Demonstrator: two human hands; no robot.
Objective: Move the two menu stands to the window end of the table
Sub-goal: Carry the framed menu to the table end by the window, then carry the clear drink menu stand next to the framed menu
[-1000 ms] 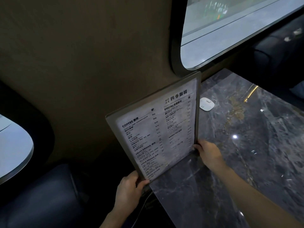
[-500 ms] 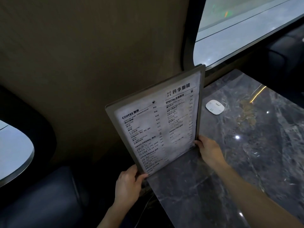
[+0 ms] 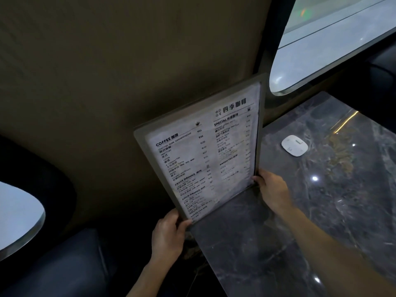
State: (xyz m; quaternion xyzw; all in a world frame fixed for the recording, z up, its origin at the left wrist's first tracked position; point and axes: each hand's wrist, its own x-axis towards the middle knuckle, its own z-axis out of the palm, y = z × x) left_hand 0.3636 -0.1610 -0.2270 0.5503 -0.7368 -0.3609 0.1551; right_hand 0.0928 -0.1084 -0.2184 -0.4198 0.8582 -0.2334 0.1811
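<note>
A framed menu stand (image 3: 203, 151) with a white printed coffee menu stands upright along the wall-side edge of the dark marble table (image 3: 267, 243). My left hand (image 3: 169, 234) grips its near lower corner, off the table's edge. My right hand (image 3: 272, 189) holds its far lower corner, resting above the tabletop. The stand leans slightly toward the wall. Only one menu stand is in view; whether a second panel sits behind it is hidden.
A small white rounded device (image 3: 294, 145) lies on the table beyond the stand. A rounded window (image 3: 321, 46) is at the far end, with a dark seat (image 3: 377, 78) below it. A dark padded seat (image 3: 60, 264) sits at lower left beside another window (image 3: 17, 215).
The view has shifted so the window and white device sit further right. Both hands keep their hold on the stand, which stays at the table's wall edge.
</note>
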